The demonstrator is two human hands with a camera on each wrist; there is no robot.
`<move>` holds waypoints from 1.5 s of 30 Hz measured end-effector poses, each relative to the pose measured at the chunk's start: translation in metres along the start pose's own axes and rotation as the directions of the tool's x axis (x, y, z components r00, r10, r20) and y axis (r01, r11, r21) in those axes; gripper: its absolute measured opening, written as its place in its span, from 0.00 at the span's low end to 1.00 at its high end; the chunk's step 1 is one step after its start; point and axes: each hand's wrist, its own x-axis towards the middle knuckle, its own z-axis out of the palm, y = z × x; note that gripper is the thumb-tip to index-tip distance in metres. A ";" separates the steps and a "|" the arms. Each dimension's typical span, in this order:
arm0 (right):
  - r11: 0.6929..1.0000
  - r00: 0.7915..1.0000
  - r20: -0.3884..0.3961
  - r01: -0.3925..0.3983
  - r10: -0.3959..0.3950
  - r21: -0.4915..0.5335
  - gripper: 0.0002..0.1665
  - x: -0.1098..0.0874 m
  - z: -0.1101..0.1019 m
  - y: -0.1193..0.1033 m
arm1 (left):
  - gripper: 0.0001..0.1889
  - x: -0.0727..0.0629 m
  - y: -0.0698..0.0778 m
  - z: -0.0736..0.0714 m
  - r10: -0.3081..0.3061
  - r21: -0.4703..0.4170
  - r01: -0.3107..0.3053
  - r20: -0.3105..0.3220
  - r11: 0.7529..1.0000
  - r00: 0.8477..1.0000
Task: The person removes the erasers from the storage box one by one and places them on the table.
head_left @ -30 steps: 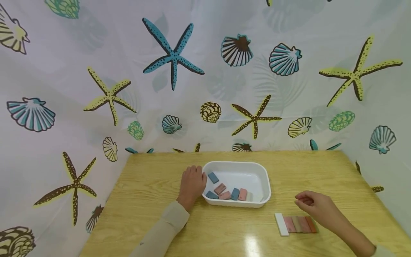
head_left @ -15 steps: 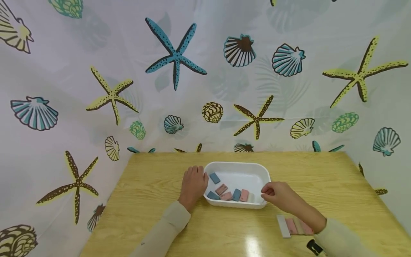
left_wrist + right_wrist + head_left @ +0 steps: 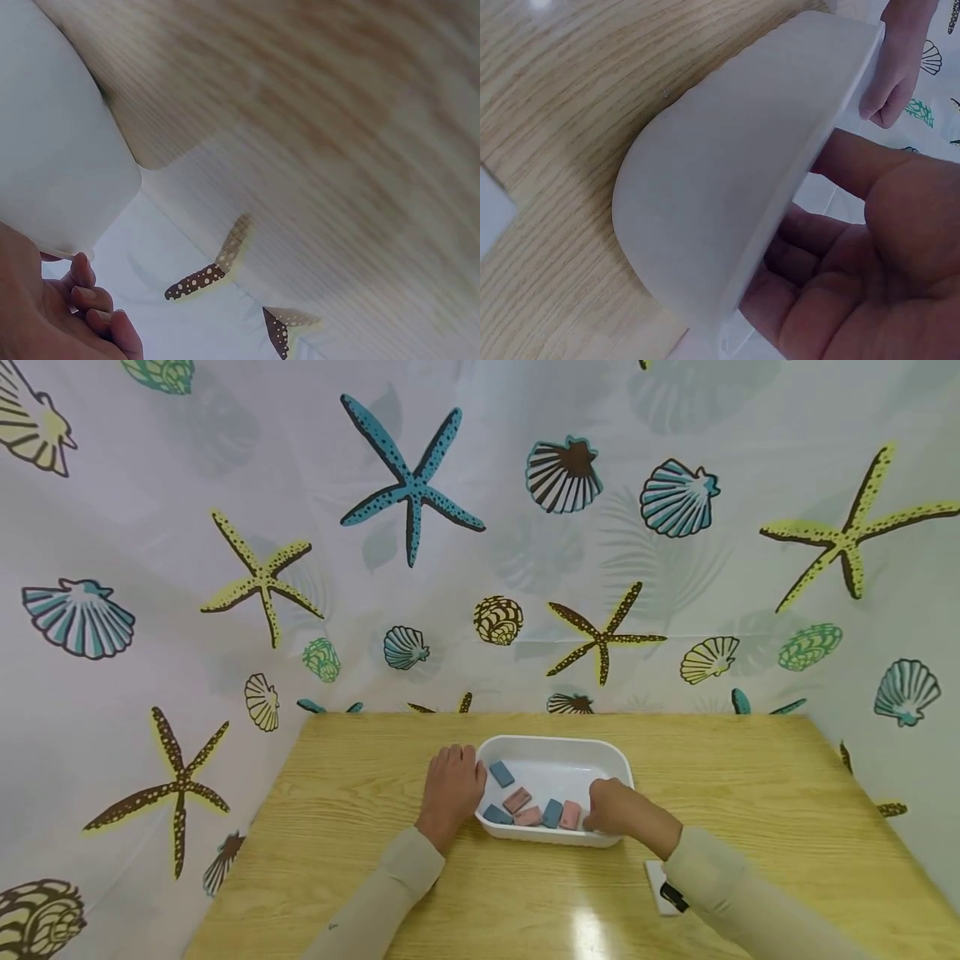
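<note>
A white plastic tub [image 3: 555, 837] holds several small rectangular blocks that look like erasers, such as a blue block [image 3: 501, 773] and a pink block [image 3: 570, 815]. My left hand [image 3: 452, 793] holds the tub's left rim, its fingers curled at the rim in the left wrist view. Over the right rim, my right hand [image 3: 626, 814] reaches down into the tub beside the pink block. In the right wrist view the tub wall [image 3: 705, 180] hides the fingertips of that hand [image 3: 877, 262], so whether they pinch a block cannot be seen.
On the wooden table [image 3: 360, 777], a white block [image 3: 662, 889] lies right of the tub, partly under the right sleeve [image 3: 720, 877]. A white curtain [image 3: 450, 677] printed with starfish and shells stands behind and at both sides.
My right hand has moved left from above the row of coloured blocks into the tub. The right sleeve now covers most of that row. My left hand stays at the rim.
</note>
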 end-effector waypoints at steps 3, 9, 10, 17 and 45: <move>0.999 0.999 0.035 -0.021 0.022 -0.024 0.14 0.004 0.004 -0.002 | 0.14 -0.001 0.001 -0.001 0.007 -0.008 -0.007 -0.013 1.000 1.000; 0.996 0.999 0.001 -0.037 0.038 -0.075 0.16 0.007 0.013 -0.001 | 0.15 -0.003 0.001 -0.004 0.007 -0.011 -0.007 -0.008 1.000 1.000; 0.995 0.999 -0.003 -0.039 0.039 -0.090 0.16 0.008 0.014 -0.001 | 0.15 -0.003 0.001 -0.004 0.005 -0.007 -0.006 -0.007 1.000 1.000; 0.996 0.999 0.021 -0.041 0.043 -0.077 0.16 0.011 0.016 -0.001 | 0.15 -0.003 0.000 -0.002 0.001 0.004 -0.001 -0.004 1.000 1.000; 0.986 0.983 -0.118 -0.124 0.138 0.115 0.13 0.023 0.034 0.006 | 0.14 -0.002 0.001 0.001 -0.026 -0.007 0.026 0.012 1.000 1.000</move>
